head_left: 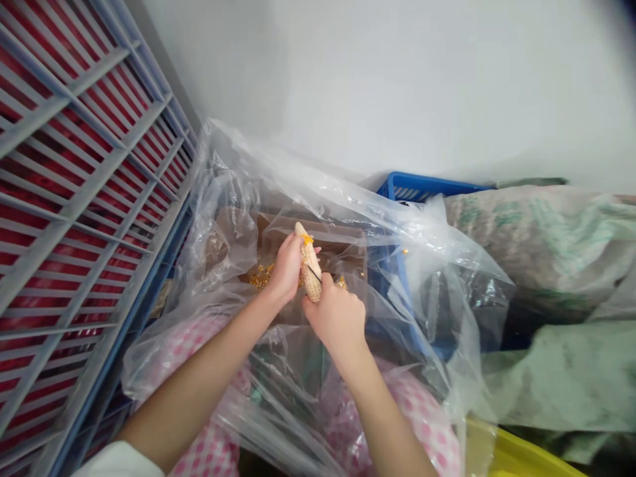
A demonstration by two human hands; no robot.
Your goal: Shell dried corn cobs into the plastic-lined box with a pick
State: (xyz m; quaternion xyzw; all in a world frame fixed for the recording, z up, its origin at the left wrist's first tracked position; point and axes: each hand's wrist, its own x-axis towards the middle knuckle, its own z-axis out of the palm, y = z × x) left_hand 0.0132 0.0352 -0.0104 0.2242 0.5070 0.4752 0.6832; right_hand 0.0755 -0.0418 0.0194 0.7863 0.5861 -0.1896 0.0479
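Corncob, nearly bare, with a few yellow kernels near its tip, is dead centre above clear plastic sheeting, the tip toward eleven o'clock. I see the person's left hand wrapped around it, while the right hand clasps a thin dark tool against the cob. Loose kernels lie at nine o'clock, a blue basket at two, a woven sack at three.
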